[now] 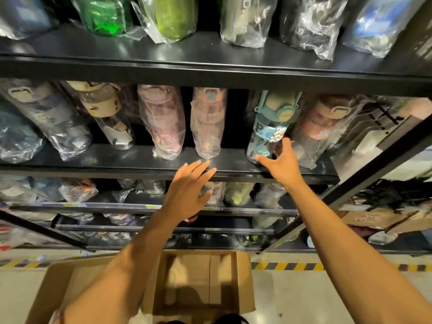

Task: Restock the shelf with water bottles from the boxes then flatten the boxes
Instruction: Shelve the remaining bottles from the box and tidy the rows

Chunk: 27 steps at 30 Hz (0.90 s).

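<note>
**Seating the blue bottle in its row**

I start with the shelf (140, 157), a dark metal rack with glossy black boards that catch the overhead light; several tiers run from top to bottom of my view. Below it, on the pale floor, sits the cardboard box (201, 286), flaps up, matte brown and, as far as I can see, emptied of bottles. That tells me, as a judgement, that restocking from this box is nearly over and flattening comes soon.

The water bottles stand in a row on the middle tier, each a tall cylinder sleeved in crinkly clear plastic. The blue bottle (268, 127), with a cartoon sticker, stands at the right end of the gap.

My right hand (284, 163) is spread wide, fingers touching the blue bottle's lower body, not closed on it. My left hand (187, 195) hovers flat and open at the shelf edge, holding nothing.

To do this well I would press on the hard body, not the slippery wrap, nudging the base back until it is upright and level with its neighbours.
</note>
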Each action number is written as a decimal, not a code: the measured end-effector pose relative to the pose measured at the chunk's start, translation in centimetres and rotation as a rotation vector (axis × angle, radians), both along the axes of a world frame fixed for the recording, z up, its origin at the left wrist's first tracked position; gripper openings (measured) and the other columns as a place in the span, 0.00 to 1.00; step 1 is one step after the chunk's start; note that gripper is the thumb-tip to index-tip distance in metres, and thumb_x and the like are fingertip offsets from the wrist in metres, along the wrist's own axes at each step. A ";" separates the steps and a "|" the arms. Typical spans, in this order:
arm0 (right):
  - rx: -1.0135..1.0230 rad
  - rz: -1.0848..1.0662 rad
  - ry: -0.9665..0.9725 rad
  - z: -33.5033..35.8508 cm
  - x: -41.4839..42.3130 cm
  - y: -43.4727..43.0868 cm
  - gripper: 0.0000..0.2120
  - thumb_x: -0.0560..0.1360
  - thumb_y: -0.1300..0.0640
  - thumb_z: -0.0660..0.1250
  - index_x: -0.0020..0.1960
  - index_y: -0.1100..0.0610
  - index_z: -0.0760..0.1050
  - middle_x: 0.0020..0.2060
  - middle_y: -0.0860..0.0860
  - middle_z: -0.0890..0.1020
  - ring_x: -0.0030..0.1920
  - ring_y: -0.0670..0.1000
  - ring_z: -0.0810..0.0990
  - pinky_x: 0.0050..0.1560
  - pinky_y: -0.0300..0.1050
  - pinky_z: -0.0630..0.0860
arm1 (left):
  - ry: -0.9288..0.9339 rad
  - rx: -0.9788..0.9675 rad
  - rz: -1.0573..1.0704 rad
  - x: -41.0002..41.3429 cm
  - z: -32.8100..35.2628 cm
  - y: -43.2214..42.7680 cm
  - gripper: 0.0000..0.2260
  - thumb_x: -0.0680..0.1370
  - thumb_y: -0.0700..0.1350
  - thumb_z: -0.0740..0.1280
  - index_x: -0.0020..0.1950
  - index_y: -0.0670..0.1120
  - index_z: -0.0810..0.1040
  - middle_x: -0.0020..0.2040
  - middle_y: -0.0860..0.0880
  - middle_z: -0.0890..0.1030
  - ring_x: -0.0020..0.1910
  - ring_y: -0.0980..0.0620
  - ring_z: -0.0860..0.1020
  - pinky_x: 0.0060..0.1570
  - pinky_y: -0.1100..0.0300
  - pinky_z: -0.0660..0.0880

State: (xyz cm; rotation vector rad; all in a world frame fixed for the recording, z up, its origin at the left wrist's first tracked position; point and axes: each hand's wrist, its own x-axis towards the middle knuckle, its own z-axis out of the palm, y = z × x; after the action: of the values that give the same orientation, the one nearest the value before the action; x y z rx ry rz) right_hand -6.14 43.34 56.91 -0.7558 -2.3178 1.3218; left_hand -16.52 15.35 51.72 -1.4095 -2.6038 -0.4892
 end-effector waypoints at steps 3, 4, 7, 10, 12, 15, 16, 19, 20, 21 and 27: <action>-0.019 0.020 -0.008 0.2 -0.7 0.4 0.28 0.72 0.53 0.81 0.64 0.50 0.67 0.57 0.44 0.78 0.53 0.42 0.78 0.48 0.27 0.73 | 0.064 -0.127 0.006 0.7 -1.5 0.0 0.35 0.78 0.56 0.68 0.82 0.53 0.61 0.83 0.49 0.60 0.82 0.46 0.58 0.80 0.40 0.53; -0.019 0.013 -0.010 0.0 -0.9 0.5 0.28 0.72 0.52 0.81 0.63 0.50 0.68 0.56 0.45 0.79 0.51 0.42 0.78 0.46 0.27 0.73 | 0.082 -0.141 0.005 0.8 -1.9 -0.2 0.35 0.77 0.56 0.68 0.83 0.53 0.59 0.84 0.49 0.58 0.82 0.46 0.57 0.80 0.39 0.52; 0.003 -0.032 -0.008 -0.1 -1.6 0.7 0.27 0.71 0.52 0.82 0.61 0.52 0.69 0.50 0.41 0.78 0.47 0.40 0.77 0.41 0.24 0.72 | 0.119 -0.149 0.009 0.7 -1.9 -0.3 0.35 0.78 0.55 0.67 0.83 0.53 0.59 0.83 0.49 0.58 0.82 0.45 0.57 0.80 0.40 0.53; 0.002 -0.050 -0.005 -0.5 -1.8 0.7 0.26 0.70 0.50 0.82 0.60 0.53 0.70 0.49 0.44 0.78 0.47 0.46 0.78 0.43 0.29 0.74 | 0.104 -0.161 -0.008 0.7 -1.4 -0.3 0.35 0.78 0.54 0.67 0.83 0.53 0.58 0.83 0.49 0.58 0.82 0.45 0.57 0.79 0.40 0.55; -0.012 -0.043 -0.011 -0.7 -1.7 0.7 0.27 0.70 0.48 0.82 0.59 0.53 0.70 0.52 0.50 0.81 0.52 0.53 0.81 0.50 0.43 0.80 | 0.087 -0.175 -0.019 0.8 -1.0 -0.3 0.35 0.78 0.53 0.68 0.83 0.52 0.58 0.83 0.48 0.59 0.82 0.44 0.58 0.79 0.40 0.56; -0.045 -0.020 -0.026 -0.4 -0.9 -0.2 0.31 0.70 0.45 0.81 0.65 0.53 0.69 0.59 0.50 0.80 0.59 0.55 0.80 0.60 0.54 0.79 | 0.041 -0.108 0.010 1.3 -0.4 -1.5 0.33 0.76 0.49 0.70 0.80 0.48 0.65 0.81 0.46 0.63 0.80 0.41 0.61 0.79 0.40 0.58; -0.039 -0.038 -0.022 -0.3 -0.4 -0.7 0.34 0.71 0.47 0.81 0.70 0.54 0.68 0.62 0.48 0.79 0.62 0.52 0.78 0.64 0.51 0.77 | 0.018 -0.057 0.032 1.5 -0.2 -2.2 0.32 0.76 0.46 0.71 0.79 0.47 0.67 0.80 0.45 0.65 0.79 0.40 0.63 0.78 0.39 0.59; 0.040 -0.217 0.018 -0.4 2.1 -3.4 0.36 0.74 0.48 0.78 0.77 0.55 0.67 0.67 0.51 0.78 0.65 0.50 0.77 0.70 0.52 0.74 | -0.018 0.092 0.085 1.9 0.5 -5.4 0.28 0.73 0.39 0.72 0.73 0.43 0.73 0.75 0.43 0.71 0.73 0.39 0.70 0.76 0.43 0.62; 0.052 -0.271 0.062 -0.7 2.9 -4.6 0.32 0.75 0.48 0.77 0.74 0.55 0.70 0.63 0.52 0.80 0.61 0.51 0.79 0.68 0.55 0.76 | -0.023 0.123 0.094 1.8 0.4 -6.8 0.27 0.72 0.38 0.72 0.71 0.42 0.74 0.73 0.42 0.73 0.70 0.39 0.72 0.75 0.46 0.62; 0.061 -0.287 0.102 -0.8 3.6 -6.1 0.27 0.76 0.50 0.77 0.71 0.55 0.73 0.58 0.52 0.82 0.57 0.52 0.81 0.64 0.57 0.78 | -0.040 0.142 0.110 1.5 0.2 -8.3 0.27 0.72 0.38 0.73 0.71 0.41 0.75 0.71 0.41 0.75 0.69 0.39 0.73 0.74 0.47 0.62; 0.101 0.083 0.116 -0.2 1.4 -16.9 0.16 0.75 0.56 0.77 0.61 0.53 0.78 0.50 0.49 0.84 0.50 0.50 0.83 0.57 0.50 0.80 | -0.103 0.120 0.216 -2.0 0.6 -17.4 0.28 0.70 0.37 0.73 0.71 0.41 0.76 0.69 0.40 0.77 0.68 0.38 0.74 0.71 0.45 0.69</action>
State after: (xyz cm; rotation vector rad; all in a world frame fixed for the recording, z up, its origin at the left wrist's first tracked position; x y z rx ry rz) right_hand -4.76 26.46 56.74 -0.5421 -2.3260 1.2374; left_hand -18.56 -2.03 52.28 -1.0789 -2.7135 -0.6897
